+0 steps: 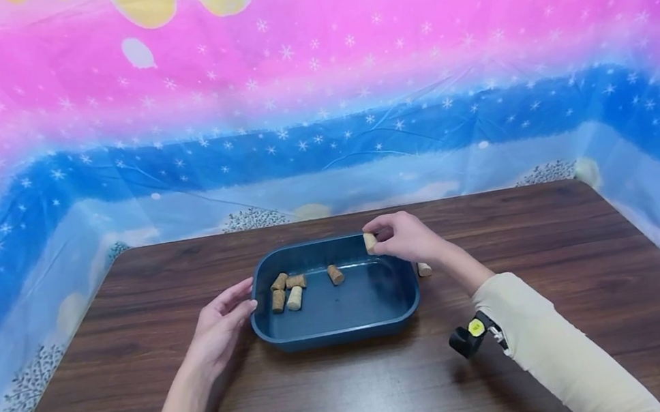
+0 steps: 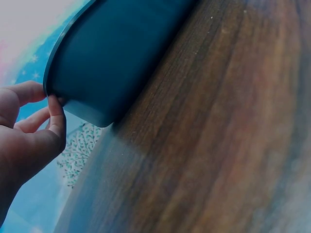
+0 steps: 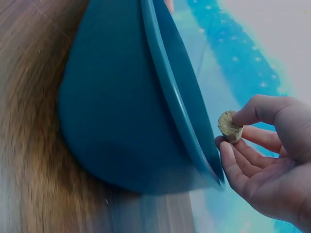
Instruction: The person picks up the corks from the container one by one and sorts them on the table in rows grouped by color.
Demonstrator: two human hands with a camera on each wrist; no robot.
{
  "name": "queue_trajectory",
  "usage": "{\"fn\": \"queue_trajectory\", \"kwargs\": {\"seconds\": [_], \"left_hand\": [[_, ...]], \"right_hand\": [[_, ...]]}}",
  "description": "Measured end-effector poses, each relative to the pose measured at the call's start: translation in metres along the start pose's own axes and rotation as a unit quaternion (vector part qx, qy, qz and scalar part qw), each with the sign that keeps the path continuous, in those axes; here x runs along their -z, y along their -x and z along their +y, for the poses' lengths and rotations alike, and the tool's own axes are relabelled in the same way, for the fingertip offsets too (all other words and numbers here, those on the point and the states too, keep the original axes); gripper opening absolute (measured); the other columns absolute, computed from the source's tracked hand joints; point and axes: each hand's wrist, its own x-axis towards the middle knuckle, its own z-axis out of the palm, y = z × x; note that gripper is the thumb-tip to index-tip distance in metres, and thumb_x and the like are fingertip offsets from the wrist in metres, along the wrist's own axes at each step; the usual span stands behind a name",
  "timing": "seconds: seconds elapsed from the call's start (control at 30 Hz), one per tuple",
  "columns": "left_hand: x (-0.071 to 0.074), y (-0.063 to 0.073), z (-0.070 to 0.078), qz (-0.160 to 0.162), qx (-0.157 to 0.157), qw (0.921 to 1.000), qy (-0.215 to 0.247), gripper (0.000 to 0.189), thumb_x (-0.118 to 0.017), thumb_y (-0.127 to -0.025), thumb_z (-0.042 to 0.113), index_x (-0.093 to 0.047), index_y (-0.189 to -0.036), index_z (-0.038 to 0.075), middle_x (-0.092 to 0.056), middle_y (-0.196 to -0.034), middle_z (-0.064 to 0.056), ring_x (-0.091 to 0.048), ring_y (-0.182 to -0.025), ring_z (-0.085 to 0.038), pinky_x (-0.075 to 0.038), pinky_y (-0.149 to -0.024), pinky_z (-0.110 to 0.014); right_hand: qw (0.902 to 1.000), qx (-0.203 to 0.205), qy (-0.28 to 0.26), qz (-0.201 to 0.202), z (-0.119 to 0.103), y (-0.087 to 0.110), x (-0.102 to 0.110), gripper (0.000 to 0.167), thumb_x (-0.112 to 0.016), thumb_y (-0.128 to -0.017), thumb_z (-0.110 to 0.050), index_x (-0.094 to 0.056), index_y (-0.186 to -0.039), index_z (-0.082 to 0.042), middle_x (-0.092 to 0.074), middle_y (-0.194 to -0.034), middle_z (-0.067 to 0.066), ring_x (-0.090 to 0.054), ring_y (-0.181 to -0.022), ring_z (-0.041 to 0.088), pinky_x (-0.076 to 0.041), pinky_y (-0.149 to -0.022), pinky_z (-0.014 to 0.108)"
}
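Between the hands (image 1: 217,330) I see a smooth, plastic-looking tray (image 1: 351,306) and rough, matt corks (image 1: 294,298); beneath, glossy wood-grain worktop (image 1: 341,397).

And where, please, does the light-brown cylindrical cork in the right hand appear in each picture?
Head: the light-brown cylindrical cork is slightly right of and below centre, pinched by the right hand.
Left wrist: not visible.
Right wrist: the cork is right of centre, about mid-height.
Shared landmark: dark-blue rounded rectangular tray.
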Motion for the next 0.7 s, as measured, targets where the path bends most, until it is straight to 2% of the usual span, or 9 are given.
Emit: {"fn": "queue_trajectory", "kwargs": {"seconds": [0.2, 0.47, 0.7], "left_hand": [[0.0, 0.0, -0.001, 0.002, 0.001, 1.0, -0.002, 0.051, -0.054, -0.098, 0.006, -0.037, -0.146, -0.002, -0.038, -0.145, -0.019, -0.043, -0.126, -0.019, -0.042, -0.095, -0.017], [0.0, -0.001, -0.001, 0.002, 0.005, 1.0, -0.005, 0.051, -0.054, -0.098, 0.006, -0.037, -0.146, -0.001, -0.038, -0.146, -0.018, -0.042, -0.128, -0.021, -0.04, -0.098, -0.021], [0.0, -0.001, 0.0, 0.003, 0.005, 1.0, -0.003, 0.051, -0.054, -0.098, 0.006, -0.037, -0.146, -0.001, -0.039, -0.145, -0.018, -0.043, -0.127, -0.021, -0.041, -0.097, -0.019]], "right_hand": [[0.9999, -0.005, 0.007, 0.007, 0.008, 0.008, 0.015, 0.041, -0.061, -0.092, -0.009, -0.056, -0.131, 0.0, -0.059, -0.125, 0.018, -0.055, -0.116, 0.032, -0.051, -0.087, 0.043], [0.9995, -0.026, 0.012, 0.015, 0.023, 0.017, 0.027, 0.041, -0.062, -0.091, -0.011, -0.057, -0.13, 0.0, -0.06, -0.122, 0.019, -0.056, -0.113, 0.033, -0.052, -0.083, 0.043], [0.9993, -0.026, 0.017, 0.022, 0.037, 0.027, 0.041, 0.042, -0.061, -0.089, -0.013, -0.057, -0.129, 0.0, -0.06, -0.122, 0.02, -0.055, -0.113, 0.034, -0.049, -0.088, 0.047]]}}
